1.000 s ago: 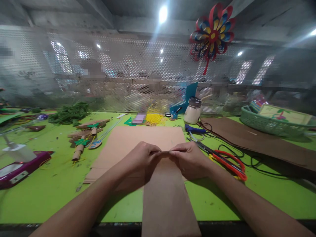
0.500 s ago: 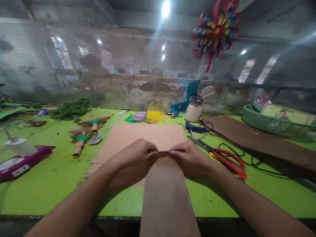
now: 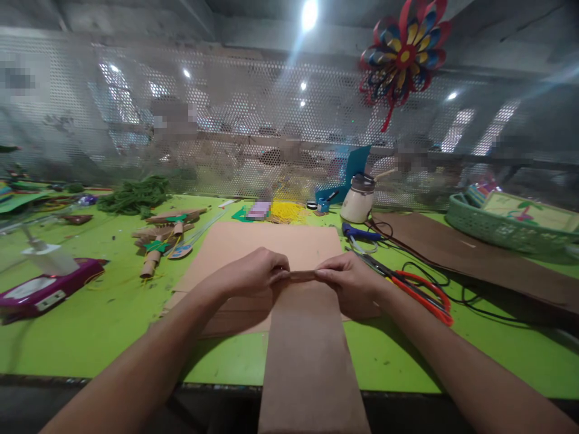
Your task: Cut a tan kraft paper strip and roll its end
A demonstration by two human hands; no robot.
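A long strip of brown paper (image 3: 310, 349) runs from the middle of the table down past its front edge towards me. Its far end is turned over into a narrow fold or roll. My left hand (image 3: 257, 274) pinches the left end of that fold between thumb and fingers. At the right end, my right hand (image 3: 350, 277) grips it the same way. Beneath both hands lies a stack of light brown paper sheets (image 3: 271, 241), partly covered by my left forearm and the strip.
Red-handled scissors (image 3: 420, 298) and a blue glue gun (image 3: 362, 232) with black cords lie right of the stack. A cream jug (image 3: 357, 202) stands behind. Dark brown sheets (image 3: 452, 259) and a green basket (image 3: 511, 226) are at right; a purple power strip (image 3: 54, 289) and small paper figures (image 3: 156, 247) at left.
The fold at the strip's far end looks thicker and rolled slightly more. My hands have moved a little apart along it, both still pinching. The camera view has shifted slightly.
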